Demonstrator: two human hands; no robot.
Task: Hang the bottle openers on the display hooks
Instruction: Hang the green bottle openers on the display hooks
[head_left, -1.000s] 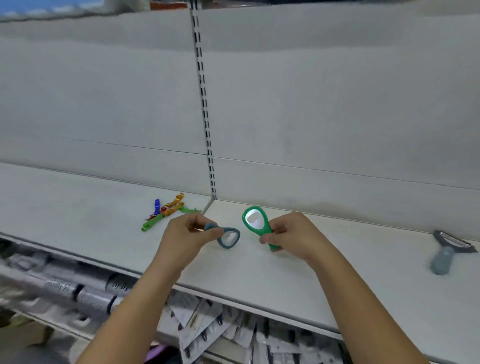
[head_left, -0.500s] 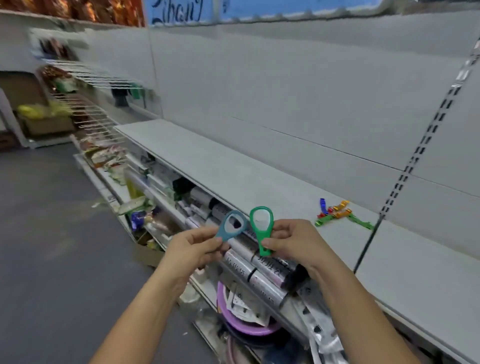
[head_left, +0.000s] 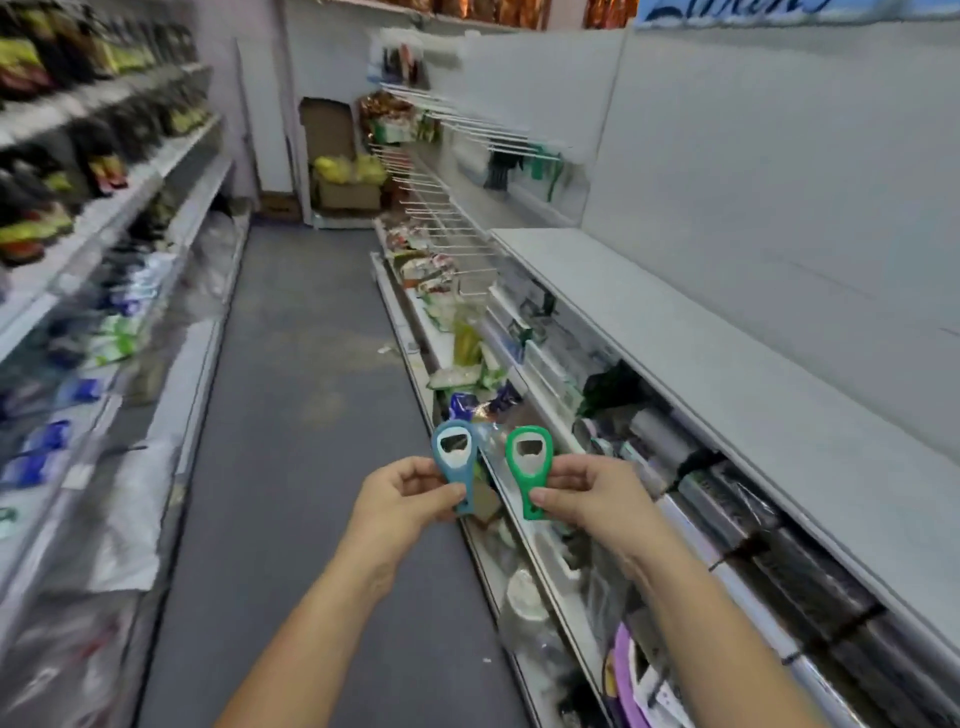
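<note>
Two hands, one bottle opener each, held up side by side over the aisle.

Left hand: grip narrow, thumb and fingers pinching the handle end of the blue bottle opener. Right hand: same narrow grip on the handle of the green bottle opener. Both openers are upright with ring ends up, near each other but not touching. Just behind them are lower racks of packaged goods, blurred. A white shelf runs away along the right wall, the grey floor runs down the middle, and stocked shelving stands on the left, blurred. Farther down on the right, rows of wire display hooks stick out, well apart from the openers. A cardboard box with yellow bags sits at the far end.
</note>
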